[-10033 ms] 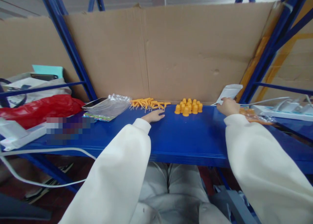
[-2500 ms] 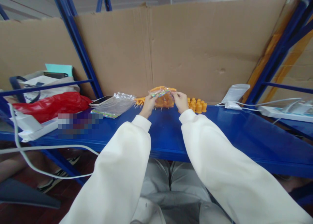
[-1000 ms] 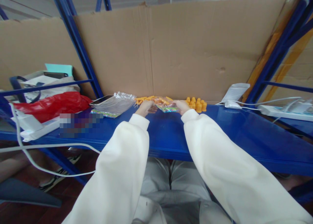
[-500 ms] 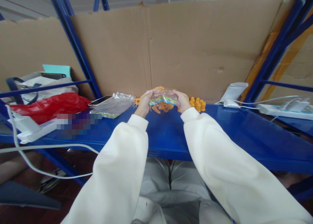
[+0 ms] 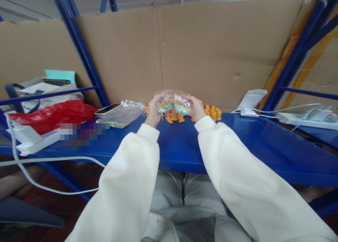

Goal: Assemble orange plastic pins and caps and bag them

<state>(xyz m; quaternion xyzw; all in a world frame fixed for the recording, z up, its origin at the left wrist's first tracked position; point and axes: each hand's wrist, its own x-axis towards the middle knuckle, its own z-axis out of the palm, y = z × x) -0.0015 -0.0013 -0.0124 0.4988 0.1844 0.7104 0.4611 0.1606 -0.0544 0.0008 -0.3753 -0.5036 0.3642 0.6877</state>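
And it's both hands on the bag (image 5: pixel 173 98), dead centre over the blue shelf (image 5: pixel 182 147)! Left hand (image 5: pixel 153 111) clamped on its 9 o'clock edge, right hand (image 5: pixel 197 110) gripping at 3. Orange pieces (image 5: pixel 174 116) show at 6 o'clock, right by the bag's printed strip; in or out of the film, I can't tell.

Now the crowd around it. Just past the right hand at 3 o'clock, the orange cups (image 5: pixel 213 112) stand close, partly covered by that hand. Farther out that way lie a white pouch (image 5: pixel 250 100) and a power strip (image 5: pixel 307 120). Over at 9, a flat bag (image 5: pixel 123 115) lies against a phone (image 5: pixel 107 109), then a blue post (image 5: pixel 91 66) and the red bag (image 5: pixel 56 114) beyond. A white cable (image 5: pixel 60 159) loops at 8 o'clock, well apart from the hands. And at 12, cardboard (image 5: pixel 200 51) walls off the back!
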